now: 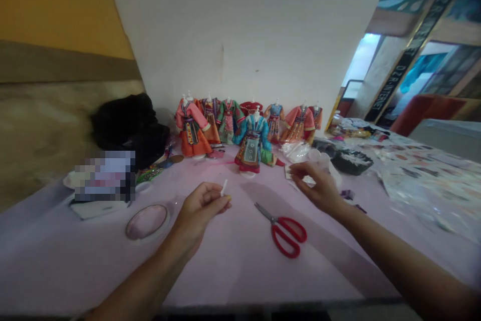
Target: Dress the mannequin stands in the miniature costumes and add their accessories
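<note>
Left hand (199, 208) pinching small white stick (224, 187); right hand (313, 186) apart, fingers curled beside clear plastic cup (319, 161), grip unclear. Lilac table (233, 266) carries one red scissors (280, 223) between hands, black tray (351, 163) holding whitish scraps, eight miniature costumes (252, 143).

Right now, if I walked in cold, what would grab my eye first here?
A row of small, bright orange, blue and green embroidered doll costumes stands against the white board at the table's far side. Nearer, red-handled steel scissors lie on the lilac cloth beside the person's right hand.
</note>
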`<state>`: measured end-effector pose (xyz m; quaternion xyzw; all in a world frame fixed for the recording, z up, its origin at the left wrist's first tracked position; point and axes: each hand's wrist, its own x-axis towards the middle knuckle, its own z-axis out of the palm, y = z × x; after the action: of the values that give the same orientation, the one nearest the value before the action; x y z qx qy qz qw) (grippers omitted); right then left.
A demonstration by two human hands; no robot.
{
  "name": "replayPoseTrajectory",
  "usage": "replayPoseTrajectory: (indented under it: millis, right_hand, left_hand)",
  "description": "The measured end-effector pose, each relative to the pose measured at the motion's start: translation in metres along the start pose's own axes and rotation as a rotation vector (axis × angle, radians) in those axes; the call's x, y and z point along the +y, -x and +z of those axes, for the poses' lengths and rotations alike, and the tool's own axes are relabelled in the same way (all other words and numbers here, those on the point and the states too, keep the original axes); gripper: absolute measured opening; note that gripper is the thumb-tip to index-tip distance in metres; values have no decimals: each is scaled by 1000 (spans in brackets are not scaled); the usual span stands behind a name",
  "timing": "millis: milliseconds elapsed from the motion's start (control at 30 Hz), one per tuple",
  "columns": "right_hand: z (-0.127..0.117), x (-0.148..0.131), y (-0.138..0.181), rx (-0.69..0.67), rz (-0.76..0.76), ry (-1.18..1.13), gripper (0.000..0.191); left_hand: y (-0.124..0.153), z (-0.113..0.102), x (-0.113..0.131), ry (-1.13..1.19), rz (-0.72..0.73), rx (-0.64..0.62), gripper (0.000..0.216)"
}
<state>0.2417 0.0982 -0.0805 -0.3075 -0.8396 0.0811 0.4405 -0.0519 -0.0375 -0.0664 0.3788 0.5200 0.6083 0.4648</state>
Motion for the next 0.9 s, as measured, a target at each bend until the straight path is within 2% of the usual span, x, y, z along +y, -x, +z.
replayPoseTrajectory:
  millis: [67, 133, 233, 433, 900]
  right_hand:
    - [22, -43, 2, -34, -156, -118, 19]
    - [38, -75, 2, -93, -240, -207, 25]
    - [54, -102, -1, -136, -280, -295, 25]
    - [69, -111, -5, -117, -230, -345, 14]
    - [70, -111, -5, -79, -272, -287, 9]
  left_hand:
    - [4, 3, 4, 35, -15, -17, 42]
    - [7, 5, 7, 58, -30, -37, 43]
    - [11, 7, 11, 75, -45, -68, 43]
    - [14, 9, 14, 86, -58, -107, 43]
    - [15, 8, 9, 85, -61, -143, 40]
